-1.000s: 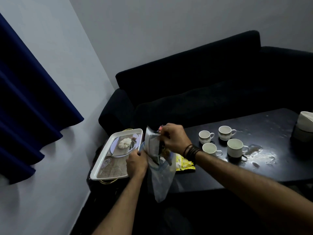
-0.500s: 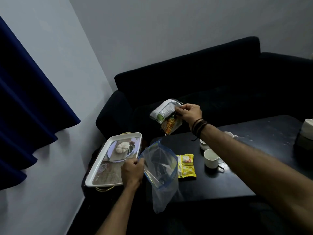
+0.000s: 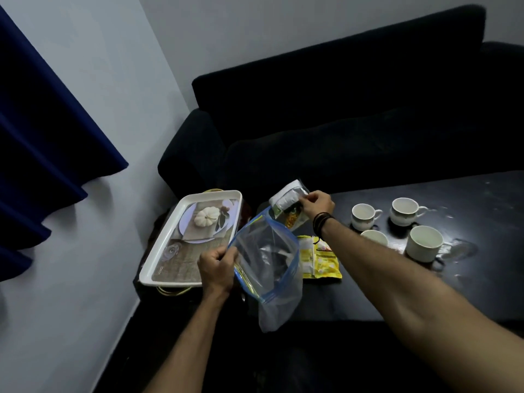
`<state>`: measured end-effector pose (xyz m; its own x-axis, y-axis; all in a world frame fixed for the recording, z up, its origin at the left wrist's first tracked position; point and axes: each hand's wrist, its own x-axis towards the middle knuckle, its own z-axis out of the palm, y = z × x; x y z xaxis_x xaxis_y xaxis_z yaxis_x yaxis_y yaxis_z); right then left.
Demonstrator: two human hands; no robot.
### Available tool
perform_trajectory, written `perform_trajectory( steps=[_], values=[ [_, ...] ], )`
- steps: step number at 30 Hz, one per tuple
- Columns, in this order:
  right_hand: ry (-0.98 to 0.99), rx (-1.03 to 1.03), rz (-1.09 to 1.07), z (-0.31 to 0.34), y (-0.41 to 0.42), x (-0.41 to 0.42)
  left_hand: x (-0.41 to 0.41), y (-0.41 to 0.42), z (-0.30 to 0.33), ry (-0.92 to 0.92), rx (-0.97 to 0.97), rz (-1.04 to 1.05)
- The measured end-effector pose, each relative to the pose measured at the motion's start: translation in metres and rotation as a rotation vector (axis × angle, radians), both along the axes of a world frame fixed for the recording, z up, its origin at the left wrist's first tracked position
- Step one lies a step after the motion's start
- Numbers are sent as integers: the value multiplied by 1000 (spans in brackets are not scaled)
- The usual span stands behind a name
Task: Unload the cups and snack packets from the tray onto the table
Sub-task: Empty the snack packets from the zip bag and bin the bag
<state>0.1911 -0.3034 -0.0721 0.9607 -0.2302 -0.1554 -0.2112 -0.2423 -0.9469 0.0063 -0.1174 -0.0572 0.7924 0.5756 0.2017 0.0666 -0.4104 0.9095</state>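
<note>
Head view: right hand [image 3: 317, 204] pinches crumpled white-green snack packet [image 3: 287, 204].

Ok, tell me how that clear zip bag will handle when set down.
The clear zip bag is probably floppy: below the left hand its bottom sags off the table edge. It looks light, gripped only at the rim. It likely collapses flat, since it seems nearly empty.

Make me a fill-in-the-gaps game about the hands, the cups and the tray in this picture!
1. The number of cups standing on the table is ____.
2. The clear plastic bag is held open by the ____ hand.
3. The right hand holds a snack ____ above the table.
4. The packet lying flat on the table is coloured ____.

Missing words: four; left; packet; yellow
</note>
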Motion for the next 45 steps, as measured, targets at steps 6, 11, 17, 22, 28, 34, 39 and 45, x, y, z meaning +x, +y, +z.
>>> perform_trajectory(
  steps=[6, 11, 17, 22, 28, 34, 39, 45],
  values=[
    [160, -107, -11, -45, -22, -18, 0, -3, -2, 14, -31, -13],
    [-29, -346, 103, -31, -36, -35, -5, -19, -2, 21, -44, -21],
    [65, -130, 497, 28, -43, -84, -7, -30, 10, 51, -9, 61],
    [448, 158, 880, 60, -45, -118, -12, -71, 21, 214, -269, -323],
    [352, 126, 634, 46, -38, -141, -21, -112, 11, 419, -310, -574],
    [141, 326, 813, 79, -74, -128, -29, -64, 18, 203, -378, -45],
    [53, 599, 1012, 113, -87, -118, -36, -62, 17, 175, -706, -270],
    [-141, 406, 671, 97, -74, -123, -25, -105, 42, 54, -995, -790]
  ],
)
